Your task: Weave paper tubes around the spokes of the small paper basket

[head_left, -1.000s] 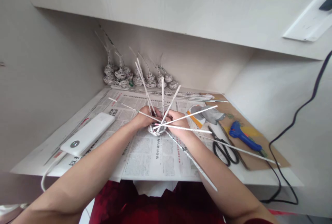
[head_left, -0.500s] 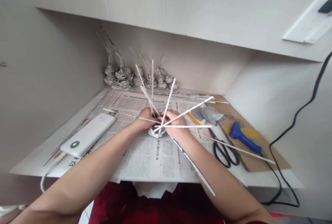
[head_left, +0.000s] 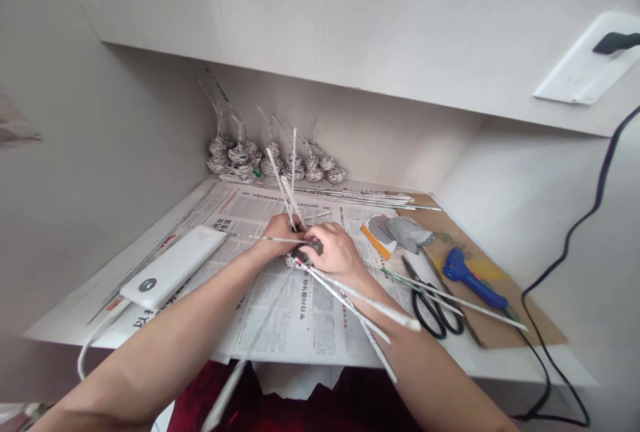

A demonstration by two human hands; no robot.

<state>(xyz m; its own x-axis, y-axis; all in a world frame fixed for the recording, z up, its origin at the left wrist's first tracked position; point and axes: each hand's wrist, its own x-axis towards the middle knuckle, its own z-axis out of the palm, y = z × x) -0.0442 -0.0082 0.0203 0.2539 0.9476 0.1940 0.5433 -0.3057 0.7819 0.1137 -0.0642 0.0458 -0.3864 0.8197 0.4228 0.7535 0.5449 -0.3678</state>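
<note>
While both hands close on the woven base (head_left: 300,260) at mid-table, we log the head view, the only one. Left hand (head_left: 281,235) curls around the base's far-left side, fingers pressed together on it and on the upright paper rods (head_left: 289,182). Right hand (head_left: 334,252) covers the near-right side, thumb and forefinger pinching one rod (head_left: 283,240) that lies level across the top. Other rods (head_left: 360,302) splay toward us over the right forearm.

Judged step: weaving a rod around the spokes of a small paper basket, early rows. We judge the next move calls for a firm hold on the base and a tight bend of the pinched rod past the next spoke.

Newspaper (head_left: 280,305) covers the table; scissors (head_left: 433,299), glue gun (head_left: 473,277) and power bank (head_left: 173,265) lie apart.
</note>
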